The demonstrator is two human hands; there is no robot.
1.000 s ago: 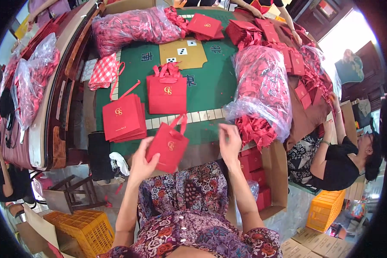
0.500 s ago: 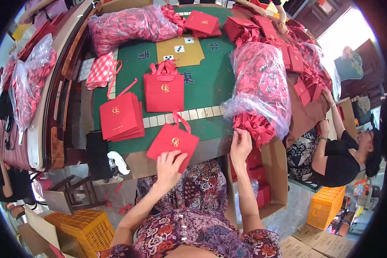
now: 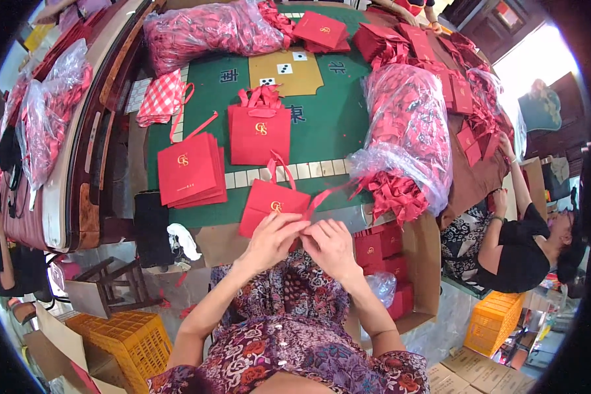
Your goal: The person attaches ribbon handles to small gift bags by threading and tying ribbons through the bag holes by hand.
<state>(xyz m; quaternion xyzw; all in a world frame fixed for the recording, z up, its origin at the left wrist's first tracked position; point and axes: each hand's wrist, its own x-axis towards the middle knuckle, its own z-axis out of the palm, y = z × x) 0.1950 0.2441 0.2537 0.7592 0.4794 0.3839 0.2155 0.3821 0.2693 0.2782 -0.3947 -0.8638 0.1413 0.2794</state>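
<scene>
A red paper gift bag [image 3: 267, 201] with a gold emblem and a ribbon handle lies tilted at the table's near edge. My left hand [image 3: 269, 243] is at its lower edge, fingers pressed together at the near end of a loose red ribbon [image 3: 322, 197]. Close beside it, my right hand [image 3: 331, 248] is closed on the same ribbon; the fingertips almost meet, and the exact grip is partly hidden. The ribbon trails up and right toward an open plastic sack of red ribbons [image 3: 407, 141]. Another red bag [image 3: 261, 138] stands behind, with several ribbons sticking out.
A stack of red bags [image 3: 189, 169] lies left, near a checkered bag [image 3: 162, 98]. A second ribbon sack [image 3: 210, 33] lies at the back. Below the table's right edge, a cardboard box [image 3: 420, 262] holds red packages. A co-worker [image 3: 515, 253] sits at the right.
My right hand has moved left from the ribbon sack to beside my left hand, drawing a red ribbon along. My left hand has shifted right along the bag's lower edge.
</scene>
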